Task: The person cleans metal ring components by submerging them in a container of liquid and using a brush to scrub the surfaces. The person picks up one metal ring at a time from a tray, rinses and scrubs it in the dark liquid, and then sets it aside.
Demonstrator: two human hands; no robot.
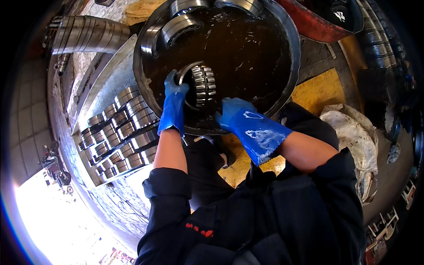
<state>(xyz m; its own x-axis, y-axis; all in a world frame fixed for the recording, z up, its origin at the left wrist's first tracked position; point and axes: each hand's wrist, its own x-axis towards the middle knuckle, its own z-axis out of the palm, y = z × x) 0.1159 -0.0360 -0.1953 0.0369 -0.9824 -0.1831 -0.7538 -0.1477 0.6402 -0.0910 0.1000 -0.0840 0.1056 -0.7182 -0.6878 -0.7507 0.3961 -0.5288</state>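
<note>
A roller bearing (204, 84) with bright steel rollers stands tilted in a round metal tub (295, 66) of dark brown liquid. My left hand (176, 90), in a blue rubber glove, grips the bearing's left rim, with the thumb hooked over its ring. To the right of the bearing, apart from it, my right hand (240, 112) hangs low over the tub's near side in a matching glove. Its thumb stands a little off the fingers and nothing shows in it; the fingertips are partly lost against the dark liquid.
Several steel bearing rings (180, 27) lie in the tub's far left part. A tray (95, 176) to the left holds rows of shiny rings. Large stacked rings (90, 34) lie at the far left, a red container (316, 22) at the far right. A whitish sack (353, 137) lies right.
</note>
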